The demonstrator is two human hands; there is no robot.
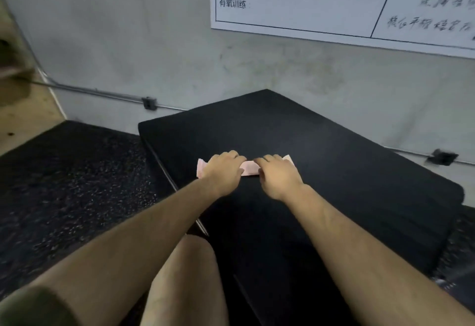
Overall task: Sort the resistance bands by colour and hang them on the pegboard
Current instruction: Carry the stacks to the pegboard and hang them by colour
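At the bottom centre a bare knee (180, 274) rises next to the black padded platform (334, 171), so the person seems to crouch close to work low. Both forearms reach to mid-frame, where the left hand (223, 168) and right hand (279, 175) lie side by side on a pink resistance band (249, 170). It lies flat on the platform, its ends showing past each hand. The fingers bend over its far edge; whether they press or pinch I cannot tell, but they are probably flattening or folding it for sorting. Beyond stands a grey wall (128, 42), with a whiteboard (334, 4) at upper right; no pegboard shows
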